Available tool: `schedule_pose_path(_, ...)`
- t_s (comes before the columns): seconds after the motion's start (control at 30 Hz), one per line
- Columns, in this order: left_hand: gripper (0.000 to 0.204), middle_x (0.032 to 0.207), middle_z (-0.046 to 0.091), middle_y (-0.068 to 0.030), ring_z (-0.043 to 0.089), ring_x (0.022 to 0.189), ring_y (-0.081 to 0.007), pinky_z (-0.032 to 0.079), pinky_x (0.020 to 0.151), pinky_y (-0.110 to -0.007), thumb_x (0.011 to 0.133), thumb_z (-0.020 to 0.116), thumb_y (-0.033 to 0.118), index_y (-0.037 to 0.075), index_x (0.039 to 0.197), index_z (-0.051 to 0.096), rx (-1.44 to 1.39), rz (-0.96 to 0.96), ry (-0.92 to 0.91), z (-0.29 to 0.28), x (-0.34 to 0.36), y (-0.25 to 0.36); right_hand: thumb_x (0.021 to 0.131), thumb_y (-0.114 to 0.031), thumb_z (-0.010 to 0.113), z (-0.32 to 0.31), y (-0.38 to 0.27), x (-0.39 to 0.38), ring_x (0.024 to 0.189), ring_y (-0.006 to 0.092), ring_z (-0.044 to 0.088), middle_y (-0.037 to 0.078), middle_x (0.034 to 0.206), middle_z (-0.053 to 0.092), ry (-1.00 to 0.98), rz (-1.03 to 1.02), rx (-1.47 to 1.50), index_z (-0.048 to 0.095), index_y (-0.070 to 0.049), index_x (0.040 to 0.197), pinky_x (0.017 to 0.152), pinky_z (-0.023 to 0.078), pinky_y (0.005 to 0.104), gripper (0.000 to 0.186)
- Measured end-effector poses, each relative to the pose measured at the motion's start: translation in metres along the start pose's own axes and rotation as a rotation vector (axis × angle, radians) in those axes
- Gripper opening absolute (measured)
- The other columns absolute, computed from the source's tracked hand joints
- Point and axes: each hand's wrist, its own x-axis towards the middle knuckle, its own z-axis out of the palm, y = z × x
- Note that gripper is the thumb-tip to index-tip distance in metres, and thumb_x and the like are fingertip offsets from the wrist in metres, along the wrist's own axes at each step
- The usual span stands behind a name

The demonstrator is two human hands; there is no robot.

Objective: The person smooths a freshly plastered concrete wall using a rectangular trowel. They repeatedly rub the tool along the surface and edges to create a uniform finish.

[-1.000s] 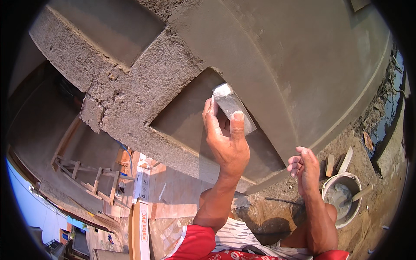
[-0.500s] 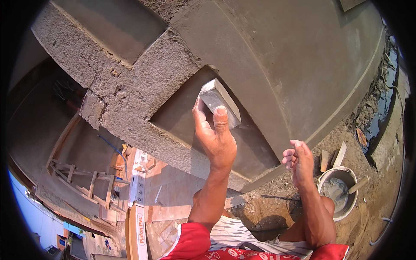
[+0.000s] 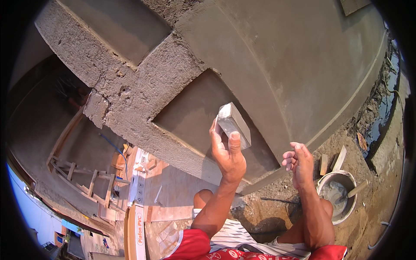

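Note:
My left hand (image 3: pixel 229 158) grips a grey, dust-covered rectangular block (image 3: pixel 236 123) over a recessed square panel (image 3: pixel 186 108) of smooth grey render, near the panel's right-hand side. Rough textured cement (image 3: pixel 143 73) borders the recess on the left and below; smooth render (image 3: pixel 312 65) continues to its right. Beside the panel's lower right corner, my right hand (image 3: pixel 299 162) hovers with loosely bent fingers apart and nothing in them.
A white bucket (image 3: pixel 323 195) of wet mix with a handled tool stands at lower right, beside wooden offcuts (image 3: pixel 340 157). A trench (image 3: pixel 385 99) runs along the right. Timber framing (image 3: pixel 91 186), a blue hose (image 3: pixel 119 151) and long cartons (image 3: pixel 132 232) are at lower left.
My left hand and the block have moved down and to the right within the recess over the last half second. My right hand has shifted slightly up and left since a second ago.

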Motion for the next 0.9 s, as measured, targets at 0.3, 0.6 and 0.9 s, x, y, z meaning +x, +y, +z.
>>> schedule_pose_path(0.3,0.042,0.117,0.056,-0.0085,0.052,0.107,-0.0128,0.042,0.095,-0.029,0.101,0.053,0.028,-0.004,0.128,0.047,-0.031,0.102,0.009,0.004,0.065,0.037,0.102,-0.029,0.047,-0.011,0.001,0.01,0.059,0.0127,0.061,0.008,0.077,0.063,0.035,-0.022,0.024,0.052,-0.002,0.115,0.048,0.044,0.0215,0.031)
schedule_pose_path(0.6,0.044,0.113,0.058,-0.0109,0.053,0.103,-0.0138,0.044,0.091,-0.029,0.101,0.053,0.027,-0.006,0.128,0.046,0.045,0.119,0.072,0.017,0.07,0.041,0.102,-0.029,0.047,-0.013,0.003,0.013,0.059,0.0131,0.062,0.009,0.077,0.063,0.039,0.02,0.036,0.052,-0.002,0.115,0.048,0.043,0.0217,0.031)
schedule_pose_path(0.9,0.064,0.134,0.043,-0.0229,0.048,0.122,-0.0291,0.043,0.1,-0.039,0.097,0.059,0.031,-0.014,0.136,0.035,0.237,0.153,0.006,0.016,0.038,0.012,0.102,-0.028,0.047,-0.005,0.006,0.007,0.06,0.0136,0.062,0.009,0.078,0.064,0.03,0.032,0.027,0.053,-0.001,0.116,0.048,0.043,0.022,0.031)
